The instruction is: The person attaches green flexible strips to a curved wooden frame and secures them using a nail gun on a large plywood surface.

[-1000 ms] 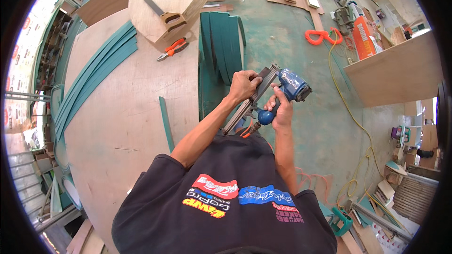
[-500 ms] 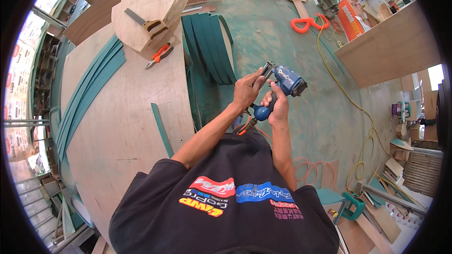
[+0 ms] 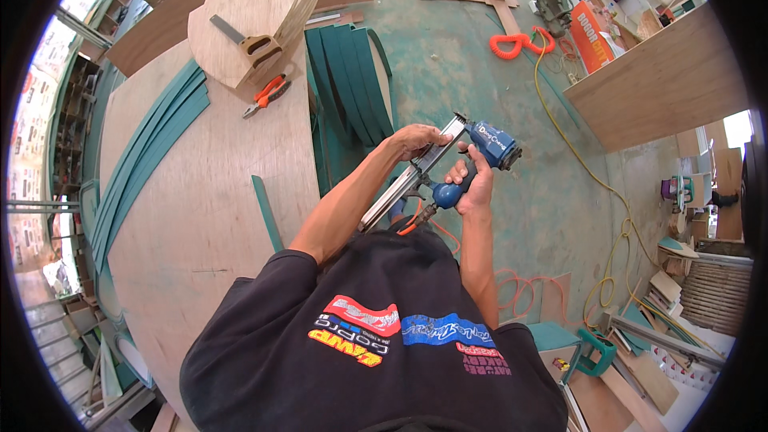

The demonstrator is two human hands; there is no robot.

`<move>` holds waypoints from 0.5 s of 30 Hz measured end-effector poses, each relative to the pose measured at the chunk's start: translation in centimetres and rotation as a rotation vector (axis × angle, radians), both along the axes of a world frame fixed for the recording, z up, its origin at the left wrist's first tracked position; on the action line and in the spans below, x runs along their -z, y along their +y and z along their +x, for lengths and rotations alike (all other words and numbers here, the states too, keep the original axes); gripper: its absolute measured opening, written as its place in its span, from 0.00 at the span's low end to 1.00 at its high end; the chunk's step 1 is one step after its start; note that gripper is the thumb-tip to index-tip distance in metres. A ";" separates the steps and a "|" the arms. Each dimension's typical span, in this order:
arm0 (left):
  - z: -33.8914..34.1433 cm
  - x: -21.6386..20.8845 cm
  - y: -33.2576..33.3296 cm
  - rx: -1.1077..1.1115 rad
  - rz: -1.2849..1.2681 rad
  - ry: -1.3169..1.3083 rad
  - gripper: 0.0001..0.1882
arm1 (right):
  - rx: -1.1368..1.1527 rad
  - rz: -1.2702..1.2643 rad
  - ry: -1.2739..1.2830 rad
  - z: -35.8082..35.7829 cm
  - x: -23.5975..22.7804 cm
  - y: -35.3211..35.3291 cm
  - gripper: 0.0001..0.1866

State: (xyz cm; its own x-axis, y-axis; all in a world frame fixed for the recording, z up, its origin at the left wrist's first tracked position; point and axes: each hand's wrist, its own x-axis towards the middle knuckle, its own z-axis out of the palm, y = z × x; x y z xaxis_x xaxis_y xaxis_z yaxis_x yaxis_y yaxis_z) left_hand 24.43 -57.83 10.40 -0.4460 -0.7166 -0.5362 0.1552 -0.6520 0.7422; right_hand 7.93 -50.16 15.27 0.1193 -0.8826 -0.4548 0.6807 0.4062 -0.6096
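A blue air nail gun (image 3: 490, 144) is held in front of my body, its head to the right. My right hand (image 3: 475, 186) is wrapped round its handle. The long silvery magazine (image 3: 390, 198) shows its length, slanting down-left toward my shirt. My left hand (image 3: 416, 141) grips the upper part of this magazine, fingertips close to the nose of the tool. Whether a strip of nails lies in the left fingers is too small to tell. An orange air hose (image 3: 410, 226) joins the base of the handle.
At left, a plywood sheet (image 3: 200, 208) bears curved green strips (image 3: 144, 152), orange-handled pliers (image 3: 266, 96) and a handsaw (image 3: 258, 50) on shaped boards. Bent green panels (image 3: 344, 84) stand beside it. A yellow hose (image 3: 588, 162) crosses the floor at right, near a coiled orange hose (image 3: 512, 46).
The nail gun has turned slightly, and its long magazine now shows toward my body. My left hand has turned over and shifted a little up along the magazine. My right hand keeps its hold.
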 end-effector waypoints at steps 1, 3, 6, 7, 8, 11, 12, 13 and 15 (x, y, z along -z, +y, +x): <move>0.0 0.1 0.0 -0.005 -0.038 -0.028 0.17 | 0.000 0.001 -0.014 0.0 0.0 0.0 0.14; -0.3 0.2 -0.4 -0.020 -0.096 -0.121 0.18 | -0.001 0.003 -0.043 -0.2 0.1 -0.1 0.14; -0.8 -0.1 -0.5 -0.036 -0.152 -0.272 0.19 | -0.011 -0.004 -0.063 -0.7 0.7 -0.4 0.14; -0.8 -0.2 -0.5 -0.038 -0.174 -0.290 0.19 | -0.010 -0.004 -0.072 -0.7 0.8 -0.5 0.15; -0.8 -0.4 -0.6 -0.040 -0.195 -0.307 0.20 | -0.010 -0.003 -0.081 -0.8 0.8 -0.5 0.15; -1.0 0.1 -0.9 -0.034 -0.259 -0.415 0.26 | 0.002 0.006 -0.108 -0.8 1.1 -0.8 0.16; -0.7 0.3 -1.0 -0.041 -0.339 -0.526 0.27 | 0.007 0.009 -0.118 -0.7 1.2 -0.9 0.16; -0.7 0.5 -1.2 -0.045 -0.417 -0.635 0.29 | 0.018 0.015 -0.124 -0.9 1.4 -1.0 0.17; 0.3 0.9 -1.1 -0.093 -0.467 -0.734 0.32 | 0.036 0.024 -0.138 -1.2 1.8 -1.3 0.18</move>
State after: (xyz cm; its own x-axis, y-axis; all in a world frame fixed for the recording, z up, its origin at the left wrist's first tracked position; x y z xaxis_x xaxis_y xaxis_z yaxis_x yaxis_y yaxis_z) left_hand 24.71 -58.97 9.48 -0.0323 -0.9509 -0.3077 -0.4289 -0.2649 0.8636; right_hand 6.73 -51.49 13.51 0.1502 -0.8767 -0.4571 0.7718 0.3929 -0.5000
